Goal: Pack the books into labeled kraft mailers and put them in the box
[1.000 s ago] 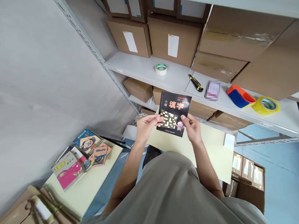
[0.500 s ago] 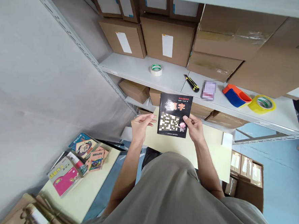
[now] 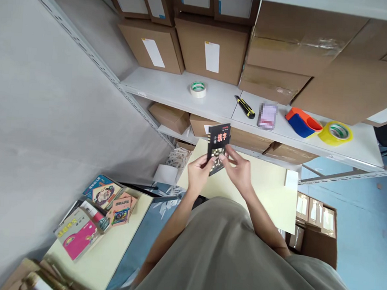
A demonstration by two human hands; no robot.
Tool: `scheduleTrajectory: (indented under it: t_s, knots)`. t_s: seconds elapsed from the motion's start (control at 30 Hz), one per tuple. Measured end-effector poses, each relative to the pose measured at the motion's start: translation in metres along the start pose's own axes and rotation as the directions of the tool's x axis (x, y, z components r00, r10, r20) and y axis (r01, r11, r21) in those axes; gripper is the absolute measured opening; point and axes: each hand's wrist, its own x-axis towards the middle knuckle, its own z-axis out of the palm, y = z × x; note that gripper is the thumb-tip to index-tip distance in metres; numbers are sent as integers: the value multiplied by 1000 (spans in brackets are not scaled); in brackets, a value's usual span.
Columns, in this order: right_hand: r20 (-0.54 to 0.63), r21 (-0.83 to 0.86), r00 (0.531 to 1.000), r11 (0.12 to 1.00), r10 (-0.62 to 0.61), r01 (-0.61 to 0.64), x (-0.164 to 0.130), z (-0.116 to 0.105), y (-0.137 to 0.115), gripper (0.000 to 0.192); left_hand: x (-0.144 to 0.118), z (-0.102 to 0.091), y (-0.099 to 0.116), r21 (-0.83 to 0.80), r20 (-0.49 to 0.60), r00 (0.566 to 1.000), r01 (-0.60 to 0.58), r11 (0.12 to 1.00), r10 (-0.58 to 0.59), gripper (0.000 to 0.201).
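A small black book (image 3: 218, 143) with orange characters and a crossword grid on its cover is turned partly edge-on above a pale yellow table (image 3: 269, 197). My left hand (image 3: 198, 173) grips its lower left edge. My right hand (image 3: 238, 169) holds its right side, fingers across the cover. Both hands are close together in front of my chest.
A shelf (image 3: 183, 92) ahead carries a white tape roll (image 3: 198, 89), a utility knife (image 3: 244, 107), an orange-blue tape dispenser (image 3: 303, 123) and a yellow tape roll (image 3: 336, 132). Cardboard boxes (image 3: 212, 50) stand behind. A stack of colourful books (image 3: 94, 213) lies on a second table at lower left.
The book has swung from cover-flat to partly edge-on. My left hand, briefly off it, grips it again, and both hands have drawn together.
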Motion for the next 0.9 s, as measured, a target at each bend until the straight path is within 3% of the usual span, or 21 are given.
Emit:
scheduleTrajectory:
  t_s: [0.07,0.17,0.3,0.37,0.47,0.53,0.73,0.83,0.9]
  knots:
    - [28,-8,999,1000,17,-16,-6,6,-3,55,-10,7,2,82,62,995,-82,993,77,47]
    - [-35,50,999,998,30,-28,-1,1,1,56,-14,1,6,103,138,978,-170,980,156,46]
    - [55,273,995,957,82,-94,17,-19,14,65,8,-30,9,47,-56,990,-129,990,132,69]
    - [106,343,987,927,122,-152,21,-25,18,66,21,-43,9,-52,55,998,-23,998,25,76]
    - [148,375,975,903,166,-210,21,-26,18,66,29,-52,10,-122,298,949,144,982,-103,71]
    - [171,377,971,899,170,-223,20,-26,17,65,27,-52,12,-113,305,946,149,982,-109,66]
    - [201,357,971,914,126,-193,21,-29,12,61,21,-51,17,-35,217,976,-10,999,17,59]
    - [160,317,985,943,58,-107,25,-34,6,57,25,-52,20,42,132,979,-162,986,155,50]
    - [173,270,984,963,-32,-16,28,-38,0,52,28,-52,24,118,88,956,-290,950,281,38]
